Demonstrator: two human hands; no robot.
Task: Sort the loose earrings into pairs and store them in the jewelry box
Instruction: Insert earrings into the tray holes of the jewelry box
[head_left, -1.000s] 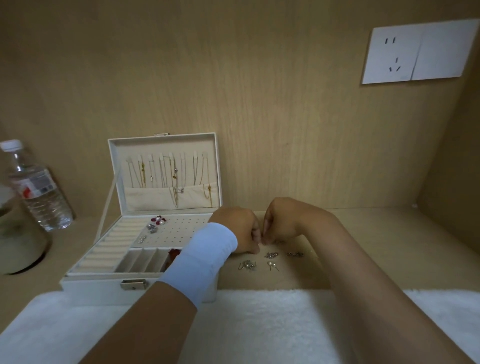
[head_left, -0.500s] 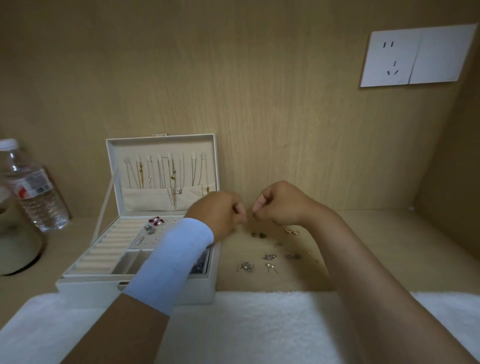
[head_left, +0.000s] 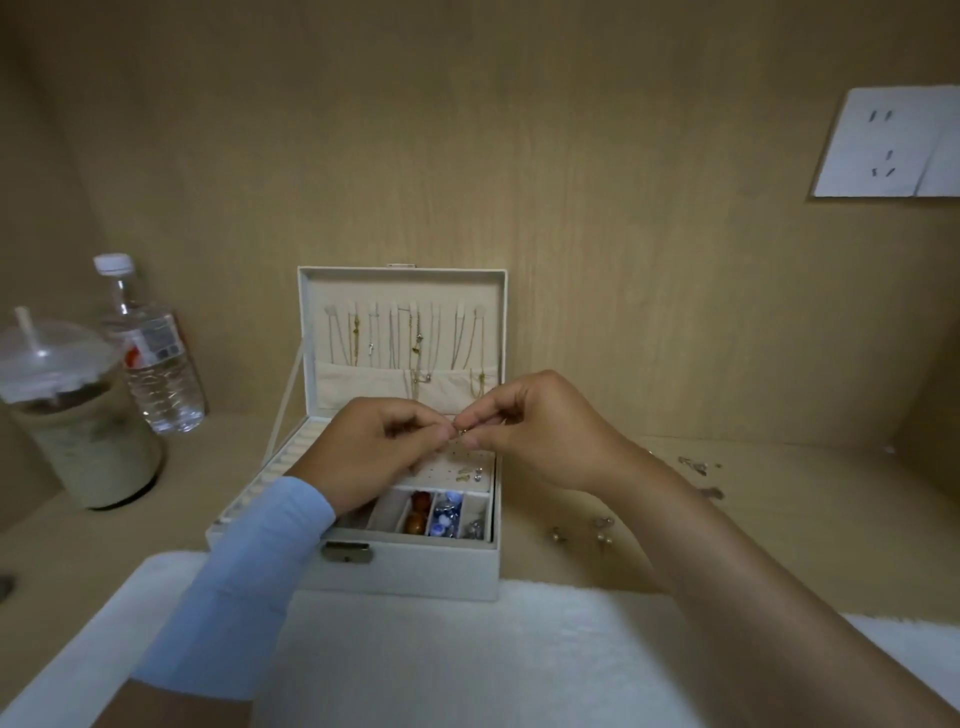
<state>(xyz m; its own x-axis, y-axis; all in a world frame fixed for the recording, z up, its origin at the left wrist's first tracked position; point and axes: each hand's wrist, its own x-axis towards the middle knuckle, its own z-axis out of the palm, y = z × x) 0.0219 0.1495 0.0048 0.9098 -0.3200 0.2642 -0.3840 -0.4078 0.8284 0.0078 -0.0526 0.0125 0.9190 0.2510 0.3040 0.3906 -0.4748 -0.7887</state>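
The white jewelry box stands open in the middle, its lid upright with several necklaces hanging inside. My left hand and my right hand meet above the box's perforated earring panel. Together their fingertips pinch a small earring. A few earrings sit on the panel under the hands. Loose earrings lie on the wooden shelf to the right of the box, with more farther back.
A water bottle and a lidded iced drink cup stand at the left. A white towel covers the near edge. Front compartments of the box hold brown and blue beads. A wall socket is at the upper right.
Both hands rose from the loose earrings on the shelf and moved left over the box's earring panel, carrying a small earring. The view shifted left too.
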